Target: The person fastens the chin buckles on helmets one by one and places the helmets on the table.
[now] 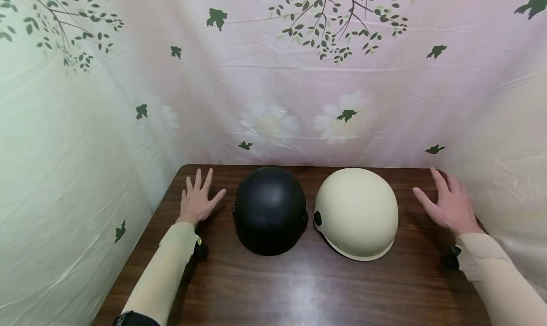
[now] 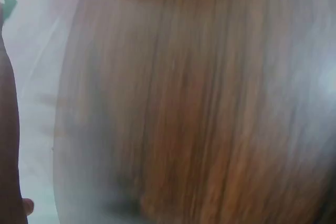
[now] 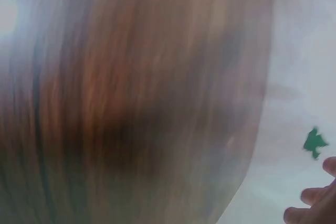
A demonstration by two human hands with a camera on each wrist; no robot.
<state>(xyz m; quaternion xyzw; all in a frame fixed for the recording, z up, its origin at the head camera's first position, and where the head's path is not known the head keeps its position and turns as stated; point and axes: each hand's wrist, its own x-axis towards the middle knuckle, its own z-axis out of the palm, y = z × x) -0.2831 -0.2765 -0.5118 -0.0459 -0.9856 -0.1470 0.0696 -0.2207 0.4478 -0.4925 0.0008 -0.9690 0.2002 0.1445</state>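
pale sleeves nearest the lens, reaching over the wood table. left hand: fingers released and spread, beside the black helmet but apart from it. right hand: fingers released and extended — near the cream helmet, not touching. helmets sit dome-up, just beside each other — between the hands, toward the table's far edge.

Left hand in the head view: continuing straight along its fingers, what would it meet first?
The left hand would probably meet the printed cloth behind the table first, though depth is unclear.
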